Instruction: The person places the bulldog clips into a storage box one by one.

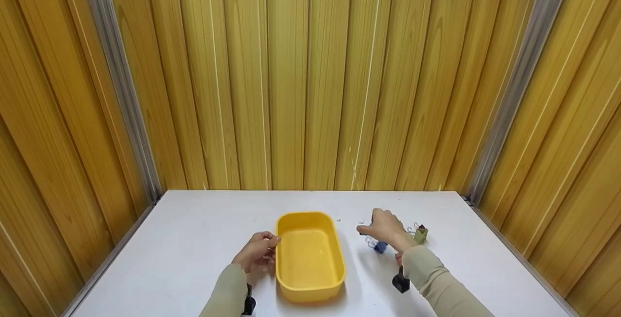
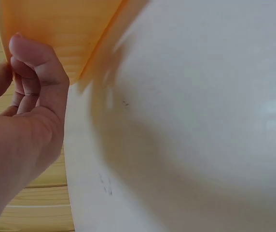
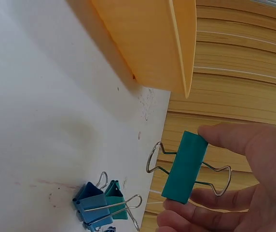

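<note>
My left hand [image 1: 257, 251] pinches the left rim of a yellow plastic bin [image 1: 310, 296], thumb on one side of the wall and curled fingers on the other. Nothing lies inside the bin. Right of it, my right hand [image 1: 386, 227] holds a teal binder clip [image 3: 185, 166] between thumb and fingers, both wire handles spread outward. In the head view the hand mostly hides this clip. Below it on the table are a blue binder clip [image 3: 92, 204] and another teal binder clip [image 3: 115, 198], lying against each other.
A light green binder clip [image 1: 420, 235] lies right of my right hand, with a dark red piece beside it. Something reddish [image 1: 399, 258] shows partly under the right wrist. The white table [image 1: 170, 244] ends at wood-patterned walls [image 1: 286, 89] with grey metal corner posts [image 1: 123, 64].
</note>
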`<act>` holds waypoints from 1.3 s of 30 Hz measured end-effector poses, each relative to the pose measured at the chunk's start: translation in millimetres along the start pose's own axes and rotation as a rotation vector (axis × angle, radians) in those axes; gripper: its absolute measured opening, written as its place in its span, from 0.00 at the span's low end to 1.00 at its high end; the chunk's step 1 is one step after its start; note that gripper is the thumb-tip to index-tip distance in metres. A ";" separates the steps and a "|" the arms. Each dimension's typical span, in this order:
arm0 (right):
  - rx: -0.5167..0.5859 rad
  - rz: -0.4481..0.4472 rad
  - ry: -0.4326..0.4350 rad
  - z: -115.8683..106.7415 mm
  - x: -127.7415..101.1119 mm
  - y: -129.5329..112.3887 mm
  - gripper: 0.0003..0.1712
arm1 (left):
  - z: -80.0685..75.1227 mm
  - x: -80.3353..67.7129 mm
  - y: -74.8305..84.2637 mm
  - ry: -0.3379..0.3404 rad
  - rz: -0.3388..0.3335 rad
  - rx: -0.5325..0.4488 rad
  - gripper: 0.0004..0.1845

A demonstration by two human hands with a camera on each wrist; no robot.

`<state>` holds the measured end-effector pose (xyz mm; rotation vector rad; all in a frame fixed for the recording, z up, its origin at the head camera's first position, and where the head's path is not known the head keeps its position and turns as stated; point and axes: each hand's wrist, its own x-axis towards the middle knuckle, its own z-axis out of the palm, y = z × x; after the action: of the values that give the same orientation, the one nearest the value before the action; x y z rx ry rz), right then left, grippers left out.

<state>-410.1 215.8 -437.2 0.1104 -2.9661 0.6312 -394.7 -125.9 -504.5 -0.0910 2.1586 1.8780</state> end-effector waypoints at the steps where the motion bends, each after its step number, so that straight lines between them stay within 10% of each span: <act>1: 0.002 -0.010 0.002 0.1 0.6 -2.2 0.25 | -0.3 0.4 -1.1 0.002 -0.004 -0.004 0.13; 39: 0.061 -0.237 -0.048 56.2 3.0 -120.0 0.33 | 2.4 -3.5 -3.3 0.018 0.008 -0.085 0.16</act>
<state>-406.9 83.4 -439.7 0.4802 -2.9158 0.6943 -390.1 -124.5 -507.1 -0.1172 2.0928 1.9808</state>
